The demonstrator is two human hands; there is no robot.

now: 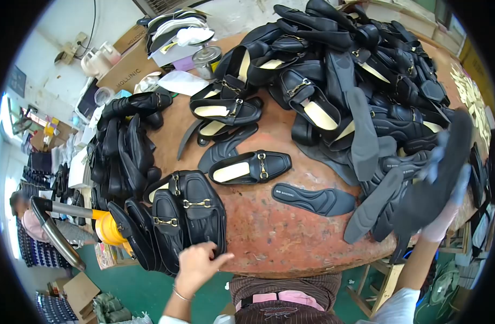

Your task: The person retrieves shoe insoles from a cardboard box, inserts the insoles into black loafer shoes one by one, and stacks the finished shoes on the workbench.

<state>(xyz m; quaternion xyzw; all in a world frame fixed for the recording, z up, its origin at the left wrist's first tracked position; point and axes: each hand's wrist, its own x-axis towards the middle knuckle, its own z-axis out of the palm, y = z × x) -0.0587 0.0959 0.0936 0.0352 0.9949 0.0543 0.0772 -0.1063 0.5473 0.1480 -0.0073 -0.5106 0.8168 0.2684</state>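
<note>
My left hand (pixel 196 264) is bare, its thumb stretched out to the side. It is at the near end of a black loafer (pixel 200 210) with a gold bit, one of several lined up at the table's left edge; whether the fingers touch it is unclear. My right hand (pixel 447 208), in a pale glove, grips a dark insole (pixel 439 183) raised over the right side of the table. Both are smeared by motion. A single loafer (pixel 251 167) with a cream lining lies mid-table, and a dark printed insole (pixel 313 199) lies flat to its right.
A large heap of black loafers (pixel 317 70) covers the back right of the round table (pixel 290 237). Loose grey insoles (pixel 374 205) lie below it. More black shoes (pixel 128 143) stand at the left edge. A yellow lamp-like fixture (pixel 110 227) juts in at left. Another person (pixel 39 218) is farther off.
</note>
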